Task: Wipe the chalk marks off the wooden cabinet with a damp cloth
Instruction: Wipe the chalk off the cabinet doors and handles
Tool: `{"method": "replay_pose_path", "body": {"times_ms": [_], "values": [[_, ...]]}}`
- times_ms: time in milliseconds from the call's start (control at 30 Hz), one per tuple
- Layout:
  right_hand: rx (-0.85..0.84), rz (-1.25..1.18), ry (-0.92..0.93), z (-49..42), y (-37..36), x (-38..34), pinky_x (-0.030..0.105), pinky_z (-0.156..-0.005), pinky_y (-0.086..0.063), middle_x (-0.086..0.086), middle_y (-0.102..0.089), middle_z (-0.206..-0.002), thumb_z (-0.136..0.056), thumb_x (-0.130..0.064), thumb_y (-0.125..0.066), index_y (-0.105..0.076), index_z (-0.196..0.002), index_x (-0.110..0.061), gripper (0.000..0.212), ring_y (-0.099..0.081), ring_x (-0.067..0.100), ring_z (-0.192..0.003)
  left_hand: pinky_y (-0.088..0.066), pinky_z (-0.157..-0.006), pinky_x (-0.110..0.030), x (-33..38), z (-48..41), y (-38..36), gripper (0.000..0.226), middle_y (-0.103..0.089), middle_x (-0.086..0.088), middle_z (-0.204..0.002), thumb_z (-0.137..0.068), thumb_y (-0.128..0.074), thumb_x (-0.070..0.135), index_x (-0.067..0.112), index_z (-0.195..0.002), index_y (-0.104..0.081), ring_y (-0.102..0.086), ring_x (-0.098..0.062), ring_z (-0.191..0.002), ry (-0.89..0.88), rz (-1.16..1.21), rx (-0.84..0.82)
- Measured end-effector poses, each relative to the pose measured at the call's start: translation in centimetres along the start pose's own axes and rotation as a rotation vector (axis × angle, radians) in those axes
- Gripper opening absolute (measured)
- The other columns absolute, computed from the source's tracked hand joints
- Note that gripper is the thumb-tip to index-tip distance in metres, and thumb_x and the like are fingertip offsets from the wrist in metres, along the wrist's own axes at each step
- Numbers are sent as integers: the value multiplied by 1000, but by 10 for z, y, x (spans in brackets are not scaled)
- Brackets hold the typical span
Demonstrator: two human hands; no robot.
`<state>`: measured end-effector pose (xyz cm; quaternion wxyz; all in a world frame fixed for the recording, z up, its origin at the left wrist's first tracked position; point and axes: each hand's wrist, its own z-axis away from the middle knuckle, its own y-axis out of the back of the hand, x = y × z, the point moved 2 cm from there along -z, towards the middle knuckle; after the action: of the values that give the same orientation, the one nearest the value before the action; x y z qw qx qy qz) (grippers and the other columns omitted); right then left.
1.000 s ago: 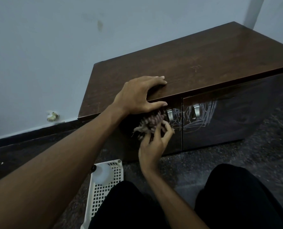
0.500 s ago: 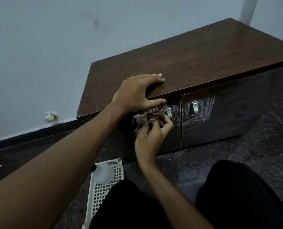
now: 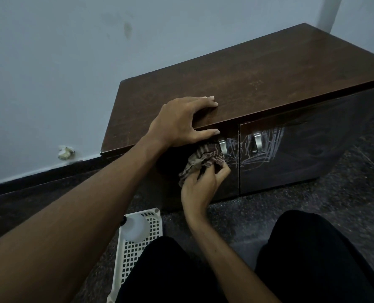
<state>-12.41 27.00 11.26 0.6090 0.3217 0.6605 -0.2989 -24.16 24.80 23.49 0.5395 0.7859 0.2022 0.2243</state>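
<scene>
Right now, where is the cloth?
Head view, centre: the striped cloth is bunched in the right hand against the cabinet's left door, just left of that door's metal handle and below the left hand resting on the top edge.

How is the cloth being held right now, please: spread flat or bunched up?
Bunched up. The cloth is crumpled into a wad in the right hand, held at the left cabinet door beside its handle.
</scene>
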Motion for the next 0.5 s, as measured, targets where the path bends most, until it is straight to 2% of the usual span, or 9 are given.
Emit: {"method": "replay_pose_path", "body": {"times_ms": [67, 167, 200, 267, 333, 433, 500], "values": [[-19, 36, 24, 0, 0, 0, -7, -94, -24, 13, -35, -139, -96, -7, -57, -64, -113, 4, 21, -35, -20, -104, -54, -98, -47, -1, 0, -1, 69, -58, 13, -144, -79, -64, 72, 33, -135, -59, -55, -9, -133, -1, 2, 6], [-10, 97, 53, 0, 1, 5, -2, -99, -27, 14, -35, -140, -95, -6, -59, -65, -110, 4, 19, -36, -10, -109, -54, -98, -46, -1, 0, -1, 68, -58, 13, -143, -79, -65, 72, 33, -134, -60, -55, -8, -133, -8, 1, 10], [1, 105, 56, 0, 0, 8, 6, -104, -32, 14, -35, -140, -94, -3, -59, -65, -108, 4, 17, -39, -3, -115, -54, -98, -46, -1, -1, -1, 69, -58, 13, -143, -79, -65, 73, 33, -134, -59, -55, -8, -133, -8, -2, 7], [12, 129, 41, 3, -1, 19, 31, -111, -40, 15, -35, -142, -91, 2, -57, -65, -100, 5, 13, -41, 12, -128, -54, -98, -47, -1, -1, -1, 69, -58, 13, -144, -79, -64, 73, 33, -135, -59, -55, -9, -132, -6, -7, -2], [-6, 158, 38, 5, -1, 30, 43, -111, -41, 15, -34, -144, -89, 6, -58, -65, -96, 6, 10, -35, 15, -135, -54, -98, -47, -1, 0, -1, 70, -58, 12, -144, -79, -64, 73, 32, -136, -58, -55, -10, -132, -7, -7, -5], [-29, 154, 27, 7, -1, 32, 47, -111, -41, 13, -33, -144, -89, 3, -60, -65, -95, 4, 8, -32, 19, -139, -54, -99, -47, -1, 0, 0, 69, -58, 11, -144, -80, -65, 71, 32, -135, -59, -55, -10, -133, -13, 0, 4], [-45, 114, 48, 5, 0, 22, 45, -108, -43, 12, -34, -142, -92, -4, -59, -65, -95, 1, 9, -40, 25, -135, -54, -99, -47, 1, 1, 1, 68, -58, 12, -143, -79, -66, 70, 32, -135, -60, -54, -9, -133, -12, 1, 11]]}}
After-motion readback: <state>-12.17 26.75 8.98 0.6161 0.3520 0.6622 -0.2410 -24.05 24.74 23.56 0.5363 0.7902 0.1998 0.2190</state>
